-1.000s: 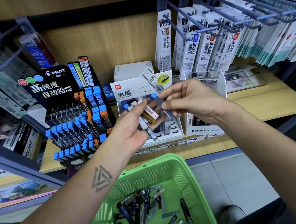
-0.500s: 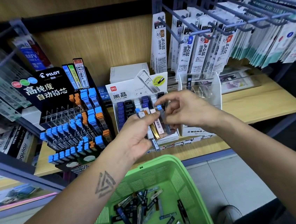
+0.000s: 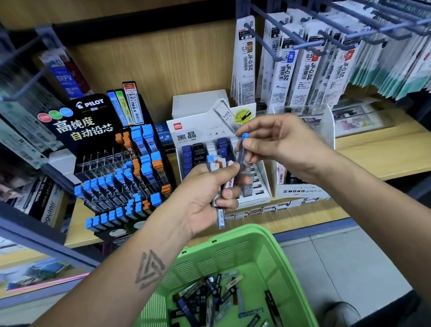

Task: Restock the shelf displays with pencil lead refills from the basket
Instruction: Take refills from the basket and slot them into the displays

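pencil lead refills (image 3: 220, 181) sit bunched in the left hand (image 3: 207, 193), gripped as stock; the right hand (image 3: 273, 144) pinches one blue-capped tube (image 3: 243, 151) clear, probably for the near-left pilot display (image 3: 120, 178).

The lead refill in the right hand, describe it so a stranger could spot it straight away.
Start at the white display box at mid-shelf. In front of it the right hand pinches one blue-capped tube upright. Unlike the bundle of refills gripped by the left hand, it stands alone.
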`<control>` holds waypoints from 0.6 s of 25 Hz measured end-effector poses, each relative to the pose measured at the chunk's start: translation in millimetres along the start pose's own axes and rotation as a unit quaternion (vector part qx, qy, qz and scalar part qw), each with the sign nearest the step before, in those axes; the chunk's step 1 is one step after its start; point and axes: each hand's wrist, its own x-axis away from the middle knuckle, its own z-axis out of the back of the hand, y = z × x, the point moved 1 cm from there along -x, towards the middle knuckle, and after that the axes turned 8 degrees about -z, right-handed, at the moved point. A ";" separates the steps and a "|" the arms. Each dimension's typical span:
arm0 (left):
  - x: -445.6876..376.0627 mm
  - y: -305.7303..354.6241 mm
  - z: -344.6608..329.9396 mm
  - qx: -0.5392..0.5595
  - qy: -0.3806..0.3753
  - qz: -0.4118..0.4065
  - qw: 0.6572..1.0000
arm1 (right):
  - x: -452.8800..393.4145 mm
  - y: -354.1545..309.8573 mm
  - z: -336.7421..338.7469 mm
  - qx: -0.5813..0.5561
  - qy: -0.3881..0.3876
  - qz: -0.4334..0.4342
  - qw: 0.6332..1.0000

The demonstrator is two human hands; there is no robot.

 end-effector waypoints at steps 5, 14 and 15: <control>21.7 26.5 41.0 -0.011 0.078 -0.038 0.996 | -9.4 -11.4 -42.2 0.006 -0.005 0.028 1.000; 77.4 76.5 143.6 -0.050 0.162 -0.115 0.979 | -35.1 -18.0 -151.2 0.173 -0.005 0.101 0.980; 83.1 79.5 153.9 -0.045 0.164 -0.104 0.980 | -37.0 -16.9 -160.7 0.209 -0.005 0.115 0.971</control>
